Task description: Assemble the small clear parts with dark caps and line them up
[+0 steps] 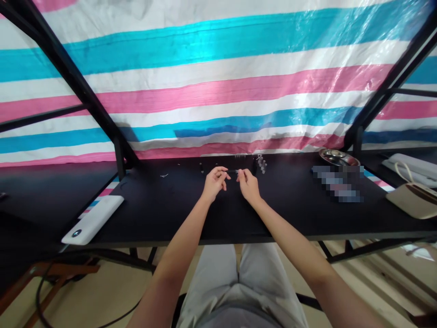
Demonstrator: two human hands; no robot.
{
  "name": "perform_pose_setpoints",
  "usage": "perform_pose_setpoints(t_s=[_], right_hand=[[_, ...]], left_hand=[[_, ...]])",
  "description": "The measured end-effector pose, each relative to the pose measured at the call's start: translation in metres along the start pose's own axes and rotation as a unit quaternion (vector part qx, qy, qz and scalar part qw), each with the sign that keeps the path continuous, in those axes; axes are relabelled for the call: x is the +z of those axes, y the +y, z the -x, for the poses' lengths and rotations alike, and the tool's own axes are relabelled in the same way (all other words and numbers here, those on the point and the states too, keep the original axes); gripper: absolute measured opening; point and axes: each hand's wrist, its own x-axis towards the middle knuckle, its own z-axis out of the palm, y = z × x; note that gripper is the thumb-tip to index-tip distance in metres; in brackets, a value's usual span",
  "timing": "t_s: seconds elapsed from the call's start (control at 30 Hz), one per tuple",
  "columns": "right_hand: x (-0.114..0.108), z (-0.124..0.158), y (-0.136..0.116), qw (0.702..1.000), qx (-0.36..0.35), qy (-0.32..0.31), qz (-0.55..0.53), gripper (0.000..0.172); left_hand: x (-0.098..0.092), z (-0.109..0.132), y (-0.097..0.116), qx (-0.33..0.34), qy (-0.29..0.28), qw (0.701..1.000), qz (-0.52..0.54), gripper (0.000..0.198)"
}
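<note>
Both my hands are raised over the middle of a black table (191, 214). My left hand (214, 181) and my right hand (247, 183) are closed in pinches on the two ends of a small thin dark piece (233, 171) held level between them. I cannot make out what the piece is. Just beyond the hands, a few tiny clear and dark parts (261, 164) stand near the table's far edge.
A white power bank (93, 219) lies on the table's left corner. A metal dish (338, 157) sits at the far right, a tan bag (414, 199) further right. Black frame struts (70, 77) rise on both sides before a striped tarp (218, 82).
</note>
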Motion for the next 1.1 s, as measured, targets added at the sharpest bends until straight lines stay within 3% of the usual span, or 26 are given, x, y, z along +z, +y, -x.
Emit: perform_pose_setpoints(t_s=[0.2,0.7,0.93,1.1], right_hand=[[-0.01,0.006,0.006,0.997,-0.054,-0.047,-0.034,0.033],[-0.018,0.009,0.003,0.994,-0.093,-0.041,-0.027,0.03],[-0.019,0.008,0.005,0.995,-0.094,-0.041,-0.015,0.031],[-0.02,0.008,0.003,0.993,-0.105,-0.044,-0.019,0.031]], left_hand=[[0.004,0.003,-0.001,0.011,-0.039,0.999,-0.009,0.035],[0.002,0.006,0.004,0.015,-0.072,0.997,-0.027,0.033],[0.006,0.008,0.003,0.047,-0.075,0.992,-0.088,0.026],[0.006,0.012,0.0,0.092,-0.049,0.974,-0.202,0.022]])
